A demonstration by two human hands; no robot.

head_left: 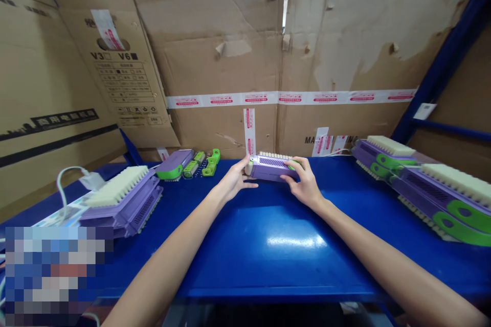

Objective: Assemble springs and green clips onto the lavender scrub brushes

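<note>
A purple block [268,171] with a slotted grille, green trim and a cream toothed pad, much like a brush, is held between my two hands over the far part of the blue table. At its left end is my left hand [233,180], thumb at the upper corner and some fingers stretched out below. My right hand [306,183] grips the right end, with fingers over the top and thumb along the front. The undersides of the fingers and the block's back are hidden.
Similar purple blocks are stacked at left [130,204] and right [425,189]. Behind my left hand lie another purple block [174,163], green-framed small parts [194,164] and a green bracket [211,163]. A white cable [61,184] runs at left. Cardboard walls [226,66] enclose the table [261,250].
</note>
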